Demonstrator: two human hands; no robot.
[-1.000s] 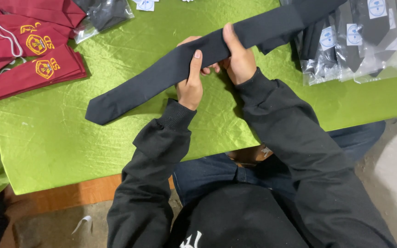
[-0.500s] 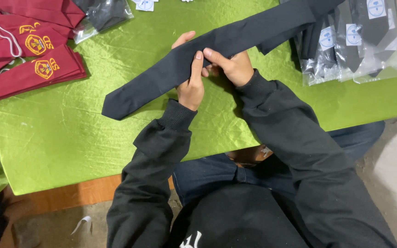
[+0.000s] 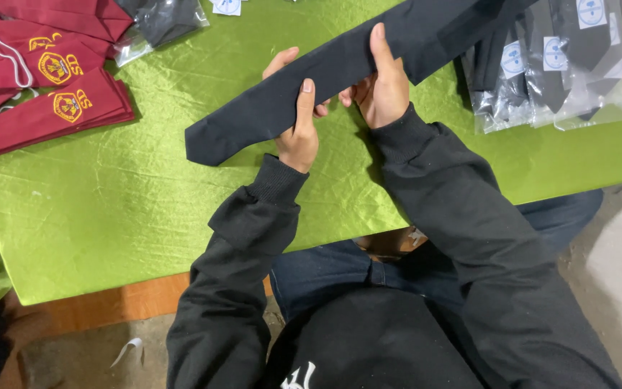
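Black tie (image 3: pixel 325 79) is hanging flat and unfolded just above the green cloth (image 3: pixel 145 209) as I am gripping its middle with my left hand (image 3: pixel 298 122) and right hand (image 3: pixel 383 90), bagged ties (image 3: pixel 556 65) lying right of it.

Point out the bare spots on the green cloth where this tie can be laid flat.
The widest bare stretch of green cloth lies below the dark tie, between the maroon ties and the left hand. A smaller patch sits right of the right hand, below the bagged ties. The top corners are crowded.
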